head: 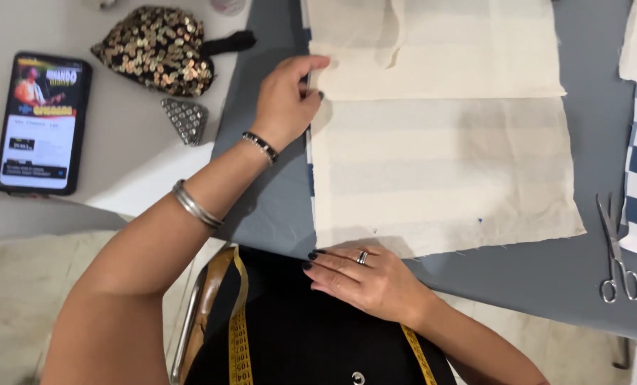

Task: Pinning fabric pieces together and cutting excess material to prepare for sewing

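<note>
Left hand [286, 100] pinches the cream woven cloth panel [440, 171] at ten o'clock; right hand [365, 274], open-flat, pins six o'clock — best kept taut.

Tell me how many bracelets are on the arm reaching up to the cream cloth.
2: a dark beaded bracelet at the wrist below the left hand, and silver bangles farther down the forearm. None appears hidden.
</note>
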